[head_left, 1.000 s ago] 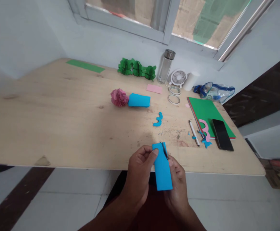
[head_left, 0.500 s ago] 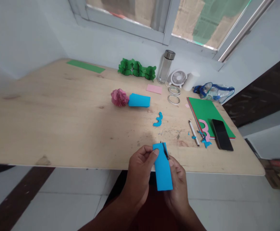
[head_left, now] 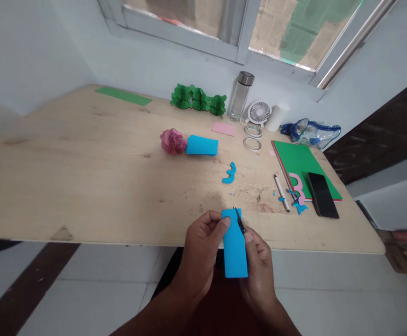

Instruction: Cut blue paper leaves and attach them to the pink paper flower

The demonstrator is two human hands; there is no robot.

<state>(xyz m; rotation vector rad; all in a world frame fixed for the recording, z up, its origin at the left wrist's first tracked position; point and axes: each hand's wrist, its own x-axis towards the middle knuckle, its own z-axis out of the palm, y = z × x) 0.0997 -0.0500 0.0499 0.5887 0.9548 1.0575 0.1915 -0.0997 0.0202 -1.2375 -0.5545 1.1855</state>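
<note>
Over the table's front edge, my left hand [head_left: 205,240] pinches a blue strip of paper [head_left: 235,256] near its top left, thumb on the face. My right hand [head_left: 259,254] is closed on small dark scissors [head_left: 240,222], whose blades lie across the paper's upper right part. The scissors' handles are hidden by my fingers. Beyond my hands lies a wavy blue paper cutout [head_left: 230,173]. Farther off, a folded blue paper piece [head_left: 202,145] sits beside a pink paper pompom [head_left: 173,142].
Right of my hands are a white pen [head_left: 282,192], blue scraps [head_left: 301,208], a pink cutout [head_left: 297,186], green sheets [head_left: 306,163] and a phone [head_left: 322,195]. Behind stand a bottle [head_left: 241,97], fan [head_left: 259,112], tape rolls [head_left: 252,143] and green paper garland [head_left: 198,99].
The blue strip's lower end has swung slightly left. The scissor blades look closer together on the paper, and both hands stay nearly in place.
</note>
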